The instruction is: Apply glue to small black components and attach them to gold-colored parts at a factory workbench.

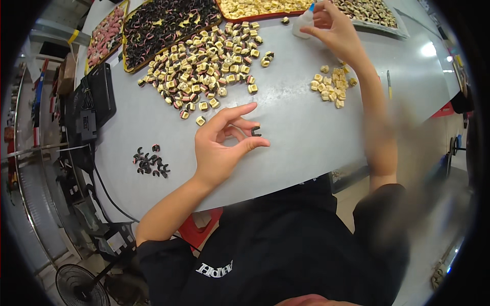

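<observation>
Over the near middle of the table, my left hand (219, 137) pinches a small black C-shaped piece (256, 131) between thumb and fingertips. My right hand (334, 30) reaches to the far side and closes around a small white squeeze bottle (302, 27) with a blue tip. A large loose heap of small cream blocks with dark and pink sides (204, 66) lies beyond my left hand. Plain cream blocks (334, 87) form a smaller pile beneath my right forearm. To the left of my left hand sits a little cluster of black curved pieces (148, 163).
Along the far edge stand a tray of black and pink curved pieces (168, 23), a tray of cream pieces (265, 7), a tray of pink pieces (104, 38) and one of speckled pieces (367, 13). A thin knife-like tool (389, 84) lies at right. A black device (99, 97) lines the left edge.
</observation>
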{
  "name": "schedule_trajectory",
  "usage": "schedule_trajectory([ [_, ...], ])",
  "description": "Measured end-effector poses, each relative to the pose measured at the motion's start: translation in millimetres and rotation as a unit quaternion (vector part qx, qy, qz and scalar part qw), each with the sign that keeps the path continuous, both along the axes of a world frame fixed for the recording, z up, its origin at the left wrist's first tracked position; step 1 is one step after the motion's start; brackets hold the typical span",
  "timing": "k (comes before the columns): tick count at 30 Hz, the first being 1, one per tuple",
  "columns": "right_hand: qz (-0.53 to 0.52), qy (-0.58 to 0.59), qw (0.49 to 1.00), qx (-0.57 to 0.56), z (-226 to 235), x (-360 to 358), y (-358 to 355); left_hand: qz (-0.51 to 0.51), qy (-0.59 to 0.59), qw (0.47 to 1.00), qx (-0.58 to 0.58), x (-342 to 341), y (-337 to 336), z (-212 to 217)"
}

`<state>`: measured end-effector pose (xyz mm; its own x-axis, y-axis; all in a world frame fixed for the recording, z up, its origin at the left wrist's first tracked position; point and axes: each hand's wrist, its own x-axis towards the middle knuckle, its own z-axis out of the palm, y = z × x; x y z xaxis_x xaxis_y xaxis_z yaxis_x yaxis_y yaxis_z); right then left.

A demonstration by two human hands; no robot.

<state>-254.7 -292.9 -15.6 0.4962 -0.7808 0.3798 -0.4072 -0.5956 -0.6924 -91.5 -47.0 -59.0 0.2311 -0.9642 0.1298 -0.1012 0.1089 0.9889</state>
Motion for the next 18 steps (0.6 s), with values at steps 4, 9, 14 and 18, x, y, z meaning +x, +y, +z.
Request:
schedule_trajectory([
  [4, -0.017, 0.111, 0.994, 0.004, -7.4, -10.5, -11.5, 0.001, -0.008, 1.000, -0.012, -1.1, -0.8, 0.3],
  [9, 0.125, 0.205, 0.971, 0.009, 15.2, -35.6, -5.2, 0.013, -0.020, 1.000, -0.019, -2.0, 0.1, -0.3],
  [14, 0.161, 0.346, 0.914, 0.139, 17.4, -28.0, 8.8, 0.022, -0.031, 0.999, -0.027, -0.3, -0.9, -1.1],
  [18, 0.150, 0.352, 0.912, 0.145, 17.3, -28.8, 12.4, 0.027, -0.034, 0.998, -0.043, -0.9, -3.0, -2.7],
])
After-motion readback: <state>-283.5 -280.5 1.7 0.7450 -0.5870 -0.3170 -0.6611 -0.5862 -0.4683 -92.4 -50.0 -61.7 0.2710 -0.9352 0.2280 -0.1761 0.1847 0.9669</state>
